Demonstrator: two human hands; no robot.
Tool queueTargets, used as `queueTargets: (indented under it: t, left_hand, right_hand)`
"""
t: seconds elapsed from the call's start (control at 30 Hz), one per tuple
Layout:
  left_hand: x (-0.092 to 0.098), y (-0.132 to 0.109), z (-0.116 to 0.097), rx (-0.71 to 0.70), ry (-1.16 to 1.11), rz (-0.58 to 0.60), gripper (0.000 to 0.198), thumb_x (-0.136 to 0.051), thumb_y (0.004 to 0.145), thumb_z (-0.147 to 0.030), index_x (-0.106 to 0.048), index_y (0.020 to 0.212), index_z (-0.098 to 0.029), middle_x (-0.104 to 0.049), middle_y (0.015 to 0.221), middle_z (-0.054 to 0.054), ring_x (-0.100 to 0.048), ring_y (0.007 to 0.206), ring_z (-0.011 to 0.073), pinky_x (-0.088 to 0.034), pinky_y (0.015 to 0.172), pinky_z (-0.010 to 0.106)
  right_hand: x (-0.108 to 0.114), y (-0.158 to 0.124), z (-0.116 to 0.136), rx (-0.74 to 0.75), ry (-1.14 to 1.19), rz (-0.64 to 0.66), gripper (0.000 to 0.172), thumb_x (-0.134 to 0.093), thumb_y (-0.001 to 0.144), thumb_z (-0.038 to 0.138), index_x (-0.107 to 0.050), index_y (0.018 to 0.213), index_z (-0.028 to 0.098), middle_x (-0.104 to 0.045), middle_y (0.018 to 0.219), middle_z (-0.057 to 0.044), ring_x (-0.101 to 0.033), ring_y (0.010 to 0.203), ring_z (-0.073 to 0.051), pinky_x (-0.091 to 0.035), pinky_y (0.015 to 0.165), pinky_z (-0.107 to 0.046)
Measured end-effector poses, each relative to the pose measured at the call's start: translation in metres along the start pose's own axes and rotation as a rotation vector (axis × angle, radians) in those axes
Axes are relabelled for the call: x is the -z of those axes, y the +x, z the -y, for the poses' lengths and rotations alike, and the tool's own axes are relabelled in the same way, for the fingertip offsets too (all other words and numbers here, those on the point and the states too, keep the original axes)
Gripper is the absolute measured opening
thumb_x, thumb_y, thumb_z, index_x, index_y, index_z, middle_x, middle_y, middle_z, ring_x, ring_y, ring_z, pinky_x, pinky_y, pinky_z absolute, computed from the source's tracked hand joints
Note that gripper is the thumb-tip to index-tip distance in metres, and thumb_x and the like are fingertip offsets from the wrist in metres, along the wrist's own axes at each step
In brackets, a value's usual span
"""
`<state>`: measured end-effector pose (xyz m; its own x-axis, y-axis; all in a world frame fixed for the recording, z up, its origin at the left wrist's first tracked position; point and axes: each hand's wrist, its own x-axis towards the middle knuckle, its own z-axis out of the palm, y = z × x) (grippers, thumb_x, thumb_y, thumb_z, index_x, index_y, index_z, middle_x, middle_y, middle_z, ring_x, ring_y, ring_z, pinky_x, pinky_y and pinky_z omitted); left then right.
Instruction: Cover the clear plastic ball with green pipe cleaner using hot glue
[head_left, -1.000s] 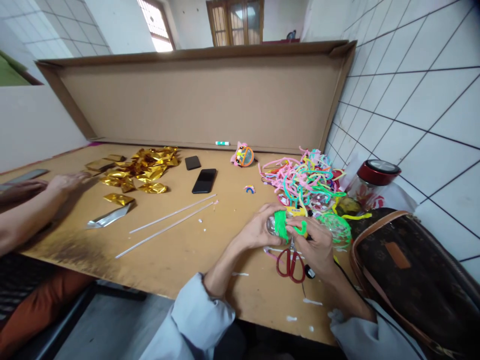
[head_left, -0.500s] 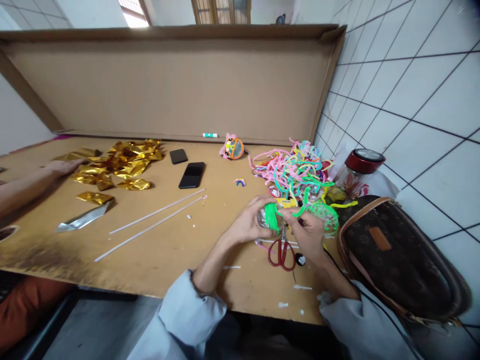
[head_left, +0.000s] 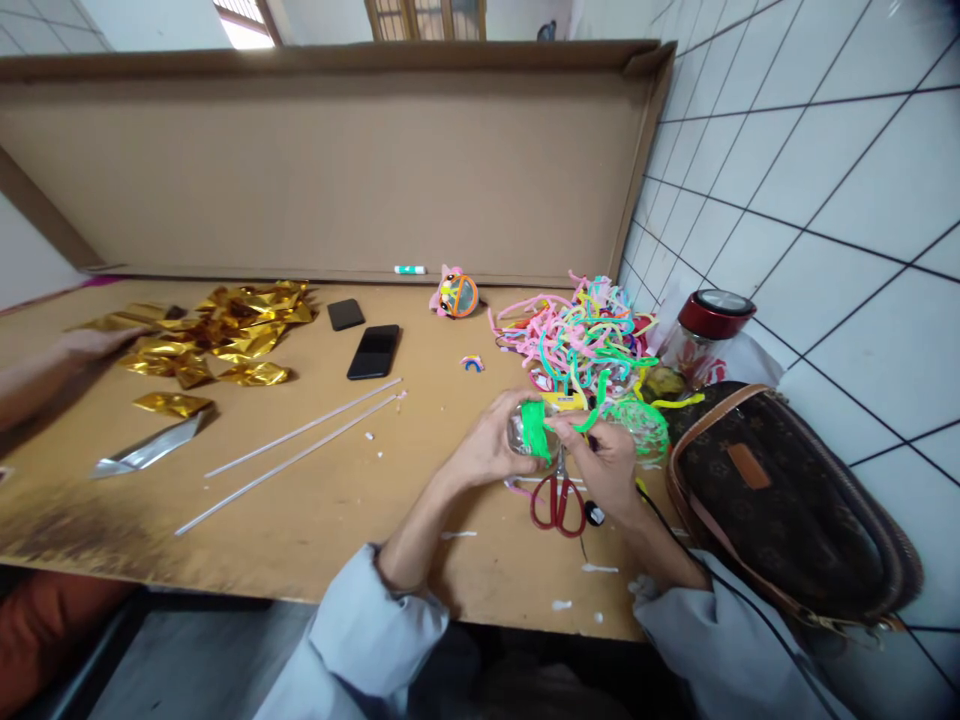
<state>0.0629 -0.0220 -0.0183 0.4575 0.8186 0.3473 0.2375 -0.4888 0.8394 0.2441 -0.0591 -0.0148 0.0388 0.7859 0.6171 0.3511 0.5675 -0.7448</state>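
Head view: close above table (head_left: 337, 530), facing forward, down; far left seems blurred.

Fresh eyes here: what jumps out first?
The bright heap of fuzzy strips on the right of the table stands out first. Next comes the shiny gold foil on the left, then the green-banded clear object in the left hand.

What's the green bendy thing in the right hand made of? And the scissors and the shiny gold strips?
Green strand: matte, fuzzy fibre, maybe a pipe cleaner; its edges look soft.
Scissors: silvery blades, probably metal; smooth red handles, perhaps plastic or coated metal.
Gold strips: glossy foil or plastic film, I can't tell which; they're crinkled with bright highlights.
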Motion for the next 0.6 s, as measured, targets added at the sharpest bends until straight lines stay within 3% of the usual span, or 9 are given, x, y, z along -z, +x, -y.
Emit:
queueTargets:
  t: [0.17,0.37,0.6]
  left_hand:
    - [0.0013,0.0000,0.0028,-0.035,-0.003,0.021,0.074,-0.077,0.059,-0.018,-0.051,0.129,-0.023,-0.055,0.133,0.010,-0.054,0.124,0.0306,-0.042,0.109,0.047]
    - [0.0025,0.0002,0.0008,-0.058,0.010,0.020,0.077,-0.077,0.060,-0.019,-0.050,0.131,-0.024,-0.050,0.138,0.010,-0.049,0.130,0.0320,-0.040,0.111,0.048]
    - [0.0047,-0.0014,0.0064,-0.067,-0.020,0.048,0.071,-0.082,0.063,-0.024,-0.052,0.127,-0.025,-0.053,0.133,0.010,-0.052,0.127,0.0312,-0.041,0.111,0.049]
  right_hand:
    - [-0.0008,0.0000,-0.0001,-0.014,0.017,-0.003,0.019,-0.063,0.089,0.035,-0.073,0.078,0.024,-0.077,0.079,-0.002,-0.073,0.077,-0.020,-0.056,0.075,-0.034]
    - [-0.0020,0.0005,-0.0029,0.068,0.018,0.023,0.003,-0.072,0.080,0.026,-0.074,0.082,0.025,-0.078,0.085,-0.003,-0.073,0.084,-0.021,-0.057,0.082,-0.037]
    - [-0.0023,0.0025,-0.0012,0.096,0.048,0.088,0.015,-0.067,0.078,0.014,-0.075,0.083,0.025,-0.078,0.087,-0.002,-0.073,0.086,-0.020,-0.057,0.084,-0.036]
